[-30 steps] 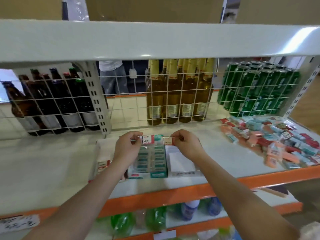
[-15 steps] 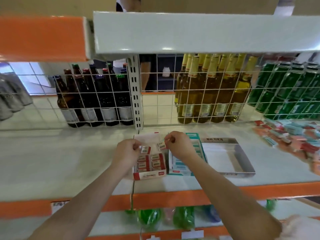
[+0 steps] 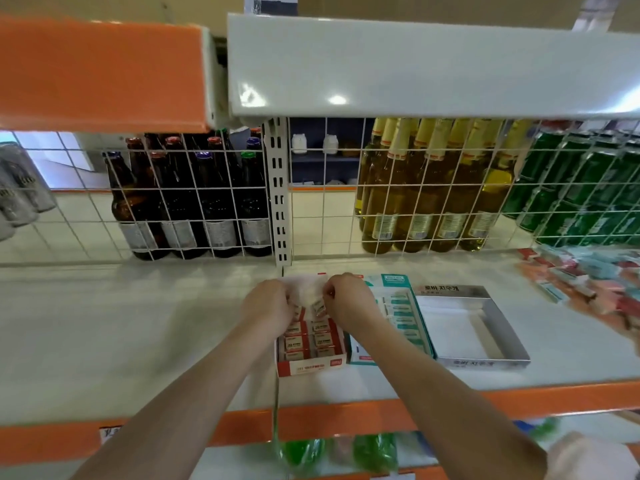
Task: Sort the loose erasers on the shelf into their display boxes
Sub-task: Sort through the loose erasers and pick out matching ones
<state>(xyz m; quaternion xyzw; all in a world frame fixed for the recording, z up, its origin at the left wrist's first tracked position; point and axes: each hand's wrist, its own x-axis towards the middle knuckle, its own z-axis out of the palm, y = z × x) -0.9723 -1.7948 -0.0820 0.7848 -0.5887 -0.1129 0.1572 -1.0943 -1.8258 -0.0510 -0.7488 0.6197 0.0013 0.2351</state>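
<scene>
I have both hands over the back of the red display box point(image 3: 310, 344), which sits on the shelf point(image 3: 138, 327) just left of the teal display box point(image 3: 398, 317) and the grey display box point(image 3: 471, 327), the last one showing a bare floor. My right hand point(image 3: 349, 296) pinches a small red-and-white eraser point(image 3: 318, 307) between thumb and fingertips, tilted, just above the rear row of the red box. My left hand point(image 3: 266, 306) is curled at the same rear edge; it seems to pinch a second eraser, but the knuckles hide most of it, so I cannot be sure. The front rows of the red box look filled with matching erasers lying flat. The pile of loose erasers point(image 3: 588, 282) lies well apart at the right end of the shelf, mixed red, teal and pink. I judge this to be the placing step for the red ones, with much of the sorting left. The next move calls for turning the pinched eraser level and seating it into the open rear slot without nudging its neighbours, then reaching right for more.
</scene>
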